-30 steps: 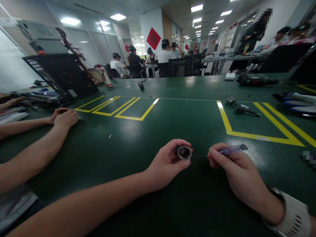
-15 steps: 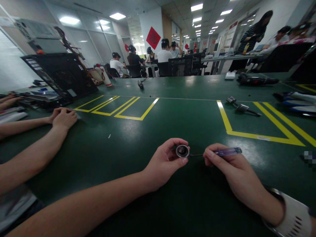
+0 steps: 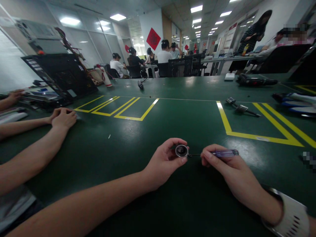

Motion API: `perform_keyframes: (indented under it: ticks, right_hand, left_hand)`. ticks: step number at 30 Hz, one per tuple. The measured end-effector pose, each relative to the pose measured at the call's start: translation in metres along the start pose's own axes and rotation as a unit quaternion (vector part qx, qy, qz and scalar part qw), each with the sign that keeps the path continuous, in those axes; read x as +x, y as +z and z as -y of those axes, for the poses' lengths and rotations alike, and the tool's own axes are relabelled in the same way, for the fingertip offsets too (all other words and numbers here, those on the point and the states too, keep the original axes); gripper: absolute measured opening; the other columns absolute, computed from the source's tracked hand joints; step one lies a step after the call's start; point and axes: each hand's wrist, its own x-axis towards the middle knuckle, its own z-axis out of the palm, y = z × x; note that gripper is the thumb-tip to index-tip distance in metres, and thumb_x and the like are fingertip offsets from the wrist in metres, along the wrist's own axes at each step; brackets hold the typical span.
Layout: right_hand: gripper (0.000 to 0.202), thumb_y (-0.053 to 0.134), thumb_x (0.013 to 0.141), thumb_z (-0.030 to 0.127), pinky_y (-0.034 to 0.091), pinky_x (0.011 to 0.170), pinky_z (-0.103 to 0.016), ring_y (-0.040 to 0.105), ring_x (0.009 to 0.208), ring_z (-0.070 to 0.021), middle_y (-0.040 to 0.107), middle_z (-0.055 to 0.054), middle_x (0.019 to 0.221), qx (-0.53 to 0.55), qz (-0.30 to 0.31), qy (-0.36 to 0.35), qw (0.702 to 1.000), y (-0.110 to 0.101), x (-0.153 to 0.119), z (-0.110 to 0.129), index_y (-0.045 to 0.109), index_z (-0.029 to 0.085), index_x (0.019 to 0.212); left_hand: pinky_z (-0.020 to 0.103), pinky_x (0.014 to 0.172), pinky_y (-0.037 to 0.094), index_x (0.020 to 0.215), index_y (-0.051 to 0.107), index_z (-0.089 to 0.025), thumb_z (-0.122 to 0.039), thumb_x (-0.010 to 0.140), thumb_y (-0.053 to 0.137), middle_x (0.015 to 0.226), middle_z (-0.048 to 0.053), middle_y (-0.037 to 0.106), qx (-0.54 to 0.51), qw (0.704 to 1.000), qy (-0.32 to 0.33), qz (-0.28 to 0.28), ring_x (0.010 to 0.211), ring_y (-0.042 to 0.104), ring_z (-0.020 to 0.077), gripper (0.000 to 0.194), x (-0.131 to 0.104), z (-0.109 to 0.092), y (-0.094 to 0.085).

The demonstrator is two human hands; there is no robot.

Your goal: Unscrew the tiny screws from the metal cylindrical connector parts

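Observation:
Between the thumb and fingers of my left hand (image 3: 164, 163) is a small round metal part (image 3: 182, 150), its hollow, ring-shaped end facing me. My right hand (image 3: 227, 168) grips a screwdriver (image 3: 225, 153) by its translucent purple handle. The thin shaft points left, and its end meets the right side of the round part, by a small lug. Whether the tip sits in a screw is too small to make out. Both hands are above the green table (image 3: 118, 204).
Yellow tape (image 3: 264, 138) marks areas on the table; metal parts with a shaft (image 3: 243, 108) lie in the right one. A black tool (image 3: 256, 80) lies behind. At left rest another person's clasped hands (image 3: 63, 117), near a black panel (image 3: 61, 79). People sit farther back.
My right hand and the screwdriver have shifted slightly left, toward the round metal part. My left hand keeps its hold almost unmoved.

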Motion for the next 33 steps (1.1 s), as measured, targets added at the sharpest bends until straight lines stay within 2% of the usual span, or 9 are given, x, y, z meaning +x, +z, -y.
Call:
perform_keyframes:
  ticks: [24, 33]
  right_hand:
    - [0.025, 0.048, 0.083, 0.039, 0.045, 0.057, -0.028, 0.059, 0.062, -0.0165, 0.062, -0.001, 0.064, -0.046, -0.011, -0.02, 0.999, 0.0004, 0.0003, 0.0052, 0.06, 0.021, 0.069]
    - [0.027, 0.05, 0.084, 0.037, 0.043, 0.054, -0.026, 0.056, 0.057, -0.0147, 0.058, 0.001, 0.059, -0.012, -0.015, -0.03, 0.999, -0.0007, -0.004, 0.0023, 0.059, 0.021, 0.064]
  left_hand:
    - [0.033, 0.088, 0.045, 0.108, 0.052, -0.018, -0.007, 0.075, 0.062, 0.106, 0.006, 0.062, 0.039, 0.999, 0.003, 0.02, 0.103, 0.058, 0.019, 0.036, 0.003, 0.0048, -0.0035]
    - [0.037, 0.094, 0.042, 0.108, 0.056, -0.017, -0.006, 0.072, 0.062, 0.105, 0.006, 0.064, -0.015, 0.999, -0.041, -0.014, 0.106, 0.057, 0.0203, 0.038, -0.0004, -0.0033, -0.0014]
